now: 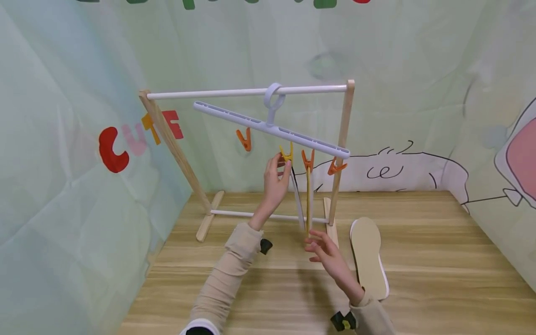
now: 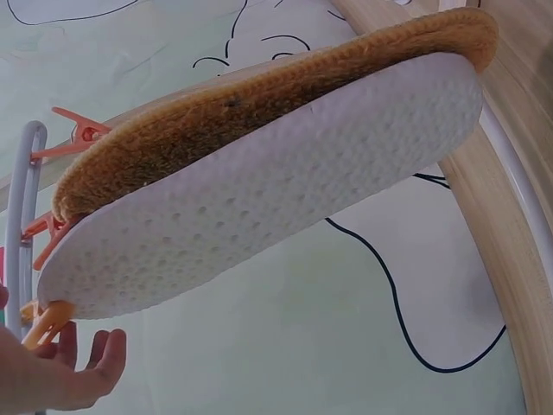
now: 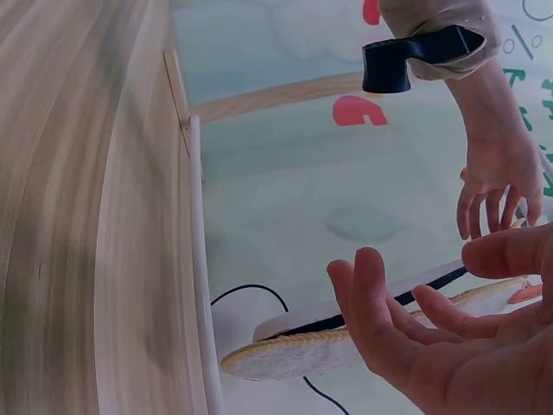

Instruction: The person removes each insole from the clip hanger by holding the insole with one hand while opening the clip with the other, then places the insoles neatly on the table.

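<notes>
A pale lilac hanger (image 1: 234, 115) hangs tilted from the rack, its right end lower. Thumb and fingers of my left hand (image 1: 276, 184) pinch the yellow clothespin (image 1: 287, 157) under the hanger. At that clothespin a white dotted insole (image 2: 259, 190) hangs by one end. Beside it a brown fuzzy insole (image 2: 181, 147) hangs from the middle orange clothespin (image 1: 308, 160). My right hand (image 1: 331, 256) is near the insoles' lower ends, fingers apart and loosely bent, holding nothing. In the right wrist view both insoles (image 3: 302, 350) are partly behind its fingers.
A wooden rack (image 1: 176, 144) with a white top bar (image 1: 209, 93) stands on the wood-grain table (image 1: 234, 298). Two more orange clothespins (image 1: 244, 139) hang near the hanger's ends. A beige insole pair or sole (image 1: 369, 256) lies right of the rack. Printed cloth (image 1: 402, 107) hangs behind.
</notes>
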`<act>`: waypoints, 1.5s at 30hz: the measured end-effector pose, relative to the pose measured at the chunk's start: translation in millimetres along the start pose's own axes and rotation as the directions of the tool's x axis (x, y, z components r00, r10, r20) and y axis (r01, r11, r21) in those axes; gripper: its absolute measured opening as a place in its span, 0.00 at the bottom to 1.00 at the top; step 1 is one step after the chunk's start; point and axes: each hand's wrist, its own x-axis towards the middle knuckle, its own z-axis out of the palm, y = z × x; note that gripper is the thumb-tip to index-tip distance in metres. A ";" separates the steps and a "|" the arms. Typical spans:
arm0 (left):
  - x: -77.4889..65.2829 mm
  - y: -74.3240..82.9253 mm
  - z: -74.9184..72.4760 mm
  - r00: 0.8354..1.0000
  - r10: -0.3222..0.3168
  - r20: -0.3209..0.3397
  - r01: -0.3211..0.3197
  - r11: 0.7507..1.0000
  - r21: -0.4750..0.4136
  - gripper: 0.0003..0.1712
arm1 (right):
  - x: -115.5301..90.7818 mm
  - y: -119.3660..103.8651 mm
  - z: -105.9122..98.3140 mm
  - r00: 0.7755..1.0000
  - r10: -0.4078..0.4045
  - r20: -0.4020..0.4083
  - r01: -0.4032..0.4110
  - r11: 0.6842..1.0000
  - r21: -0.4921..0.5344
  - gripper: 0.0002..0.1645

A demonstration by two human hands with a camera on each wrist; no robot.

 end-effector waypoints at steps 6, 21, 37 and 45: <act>-1.0 -0.7 -0.4 1.000 -0.016 0.003 0.016 1.000 -0.003 0.22 | -0.4 2.5 1.4 0.999 0.009 0.033 -0.009 1.000 0.008 0.22; -2.1 1.6 -0.8 0.999 -0.027 0.027 0.027 1.000 -0.015 0.20 | 6.6 15.0 6.1 0.996 0.081 0.033 -0.083 0.992 0.097 0.23; 0.5 4.6 -2.6 1.000 -0.020 0.015 0.020 1.000 0.003 0.20 | 16.7 21.4 13.1 0.989 0.141 0.043 -0.146 0.977 0.159 0.28; 0.6 6.9 -2.7 0.997 -0.046 0.061 0.046 0.999 0.003 0.22 | 19.9 28.5 17.2 0.980 0.192 0.054 -0.199 0.962 0.186 0.32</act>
